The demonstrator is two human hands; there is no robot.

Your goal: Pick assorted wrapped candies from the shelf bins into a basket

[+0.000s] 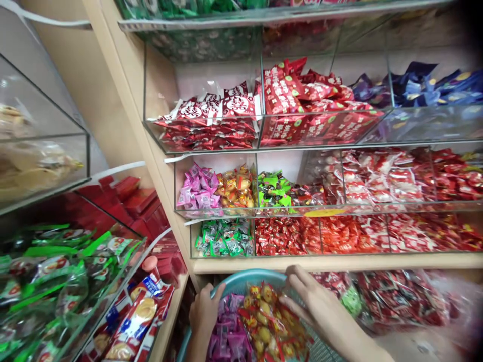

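A blue-green plastic basket (pixel 245 276) with mesh sides is at the bottom centre, in front of the shelf. Inside it, purple wrapped candies (pixel 230 332) lie on the left and gold candies in clear wrappers with red edges (pixel 267 322) on the right. My left hand (pixel 204 311) is closed on the basket's left rim, its thumb across the edge. Over the basket's far right rim is my right hand (pixel 311 299), its thumb and fingers apart, close to the gold candies. That hand hides part of the rim.
Ahead, clear bins hold purple candies (pixel 199 188), gold candies (pixel 237 188) and green-wrapped sweets (pixel 226 239). Red snack packets (pixel 283 95) fill a bin above. Packaged snacks (pixel 136 322) stand at left beside a wooden post (pixel 151 151). Bagged sweets (pixel 403 299) lie at lower right.
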